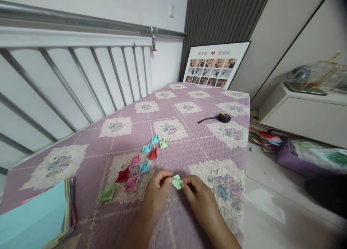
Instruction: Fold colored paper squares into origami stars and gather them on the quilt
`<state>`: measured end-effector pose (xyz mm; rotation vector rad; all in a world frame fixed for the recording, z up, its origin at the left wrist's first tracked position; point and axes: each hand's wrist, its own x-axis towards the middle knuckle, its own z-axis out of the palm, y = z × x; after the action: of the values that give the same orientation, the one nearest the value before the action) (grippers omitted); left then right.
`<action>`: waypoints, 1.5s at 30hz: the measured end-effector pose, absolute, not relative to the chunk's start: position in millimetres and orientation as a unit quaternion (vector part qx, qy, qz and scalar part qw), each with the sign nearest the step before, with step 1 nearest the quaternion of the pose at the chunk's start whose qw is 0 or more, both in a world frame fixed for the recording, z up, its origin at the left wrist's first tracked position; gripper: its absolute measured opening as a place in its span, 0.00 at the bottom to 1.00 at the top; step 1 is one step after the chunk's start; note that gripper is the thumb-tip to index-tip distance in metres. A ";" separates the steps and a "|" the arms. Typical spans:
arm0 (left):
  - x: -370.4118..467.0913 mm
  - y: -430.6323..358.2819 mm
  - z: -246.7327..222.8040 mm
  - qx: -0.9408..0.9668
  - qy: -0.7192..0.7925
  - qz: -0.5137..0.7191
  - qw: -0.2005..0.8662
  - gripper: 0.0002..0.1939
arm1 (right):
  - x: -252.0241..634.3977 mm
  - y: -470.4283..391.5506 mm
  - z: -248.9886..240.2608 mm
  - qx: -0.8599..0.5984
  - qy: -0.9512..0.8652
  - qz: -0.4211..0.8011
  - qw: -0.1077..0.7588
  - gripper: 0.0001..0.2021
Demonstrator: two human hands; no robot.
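Note:
Between my two hands is a small folded piece of light green paper (177, 182), held just above the purple quilted cover. My left hand (157, 193) pinches its left corner between thumb and fingers. The right corner is pinched the same way by my right hand (199, 194). Beyond and left of my hands lie several small folded paper shapes in two slanting rows, among them a blue one (144, 167), a red one (122, 175), a pink one (131, 183) and a green one (107, 193).
A stack of coloured paper (35, 214), blue on top, lies at the lower left. Farther back rests a black tape measure (223, 117) with a strap. A radiator (81, 75) runs along the left wall. Off the cover's right edge a purple bin (295, 162) stands on the floor.

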<state>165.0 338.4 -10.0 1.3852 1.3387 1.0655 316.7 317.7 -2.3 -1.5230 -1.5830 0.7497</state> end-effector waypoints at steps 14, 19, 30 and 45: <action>165.6 336.0 -19.1 0.750 0.520 0.290 0.290 0.10 | 315.7 318.4 -7.7 -0.579 -0.687 0.260 0.354 0.07; 166.2 335.3 -19.4 0.759 0.519 0.271 0.285 0.10 | 314.7 318.8 -12.1 -0.572 -0.697 0.248 0.353 0.08; 162.7 337.4 -19.3 0.702 0.534 0.342 0.323 0.09 | 325.4 318.8 -5.6 -0.603 -0.653 0.281 0.362 0.08; 162.8 338.4 -11.4 0.583 0.606 0.366 0.399 0.05 | 340.7 319.6 -7.3 -0.623 -0.530 0.399 0.415 0.10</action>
<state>162.8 338.4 -11.4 1.4754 1.5326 0.9270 340.7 319.6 -7.3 -1.5649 -1.3311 1.0034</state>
